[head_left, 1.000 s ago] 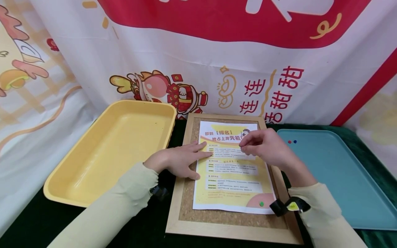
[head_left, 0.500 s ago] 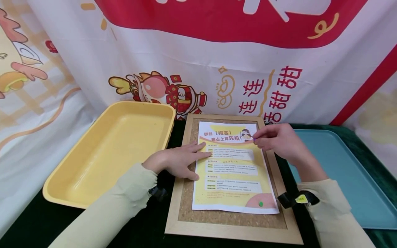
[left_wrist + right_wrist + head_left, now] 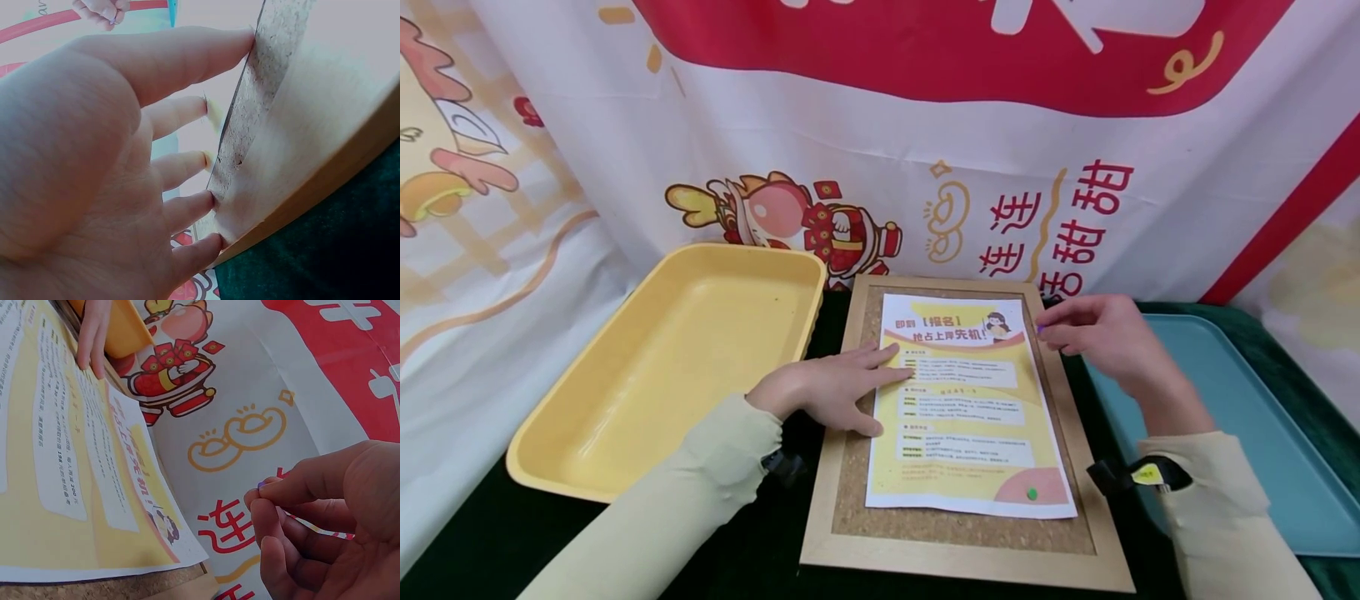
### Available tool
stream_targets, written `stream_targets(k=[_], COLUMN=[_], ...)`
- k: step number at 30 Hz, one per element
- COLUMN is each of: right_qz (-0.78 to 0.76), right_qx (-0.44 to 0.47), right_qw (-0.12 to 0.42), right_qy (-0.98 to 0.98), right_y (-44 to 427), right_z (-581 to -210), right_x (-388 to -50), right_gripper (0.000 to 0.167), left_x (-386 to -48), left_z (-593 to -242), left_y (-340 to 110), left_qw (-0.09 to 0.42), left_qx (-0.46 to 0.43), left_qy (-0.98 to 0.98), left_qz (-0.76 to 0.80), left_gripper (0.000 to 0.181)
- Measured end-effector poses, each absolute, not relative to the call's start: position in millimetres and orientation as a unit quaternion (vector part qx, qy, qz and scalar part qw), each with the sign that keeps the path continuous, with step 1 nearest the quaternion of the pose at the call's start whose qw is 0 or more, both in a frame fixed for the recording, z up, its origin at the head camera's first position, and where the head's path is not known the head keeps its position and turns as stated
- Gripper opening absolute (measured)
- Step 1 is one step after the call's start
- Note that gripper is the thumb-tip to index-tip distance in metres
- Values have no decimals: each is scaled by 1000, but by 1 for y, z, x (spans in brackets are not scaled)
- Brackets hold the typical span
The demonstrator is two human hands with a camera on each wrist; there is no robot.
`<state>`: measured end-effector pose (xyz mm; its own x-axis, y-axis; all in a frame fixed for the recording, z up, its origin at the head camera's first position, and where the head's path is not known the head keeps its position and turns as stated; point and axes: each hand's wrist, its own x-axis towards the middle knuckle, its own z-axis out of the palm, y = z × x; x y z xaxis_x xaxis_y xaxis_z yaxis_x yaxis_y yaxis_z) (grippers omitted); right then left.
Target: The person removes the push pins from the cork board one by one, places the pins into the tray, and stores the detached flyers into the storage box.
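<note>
A yellow and white printed sheet lies on a wood-framed cork board. My left hand rests with spread, straight fingers on the sheet's left edge and the cork. In the left wrist view its thumb touches the board near the paper edge. Between thumb and forefinger, my right hand pinches a small purple push pin, mostly covered by the fingertips. That hand is above the board's upper right side, beside the sheet's edge. A green push pin sits at the sheet's lower right corner.
To the left of the board is a deep yellow tray. A flat blue tray lies on the right, partly behind my right arm. Dark green cloth covers the table, and a printed banner hangs behind.
The right hand has moved right, from over the sheet's upper text to beyond its right edge, the pin still pinched. It now covers the red and blue dots on the blue tray. Left hand unmoved.
</note>
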<state>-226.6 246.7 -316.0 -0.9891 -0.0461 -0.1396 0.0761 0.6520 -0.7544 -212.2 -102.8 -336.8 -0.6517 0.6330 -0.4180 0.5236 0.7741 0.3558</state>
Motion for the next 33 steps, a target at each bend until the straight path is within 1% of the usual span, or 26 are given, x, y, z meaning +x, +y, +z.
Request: stream_targets(k=[10,18,25,33], right_qz=[-408,-408,-408,-404], right_qx=[29,39,61,84], right_qw=[70,67,70,60], right_qy=[910,910,908,909], right_y=[257,265,281,294], right_z=[-318,-323,-324,-327], right_x=[-229,-229,-230,-235], right_gripper=[40,39,47,48], left_x=[-211,-211,-212,-211], left_z=[-336,-336,-338,-336], left_y=[-102,-102,-100,-103], left_qw=[271,271,272,271], left_qx=[313,313,313,317], left_qy=[905,904,905,903], left_qz=[100,101,95,99], left_gripper=[82,82,82,82])
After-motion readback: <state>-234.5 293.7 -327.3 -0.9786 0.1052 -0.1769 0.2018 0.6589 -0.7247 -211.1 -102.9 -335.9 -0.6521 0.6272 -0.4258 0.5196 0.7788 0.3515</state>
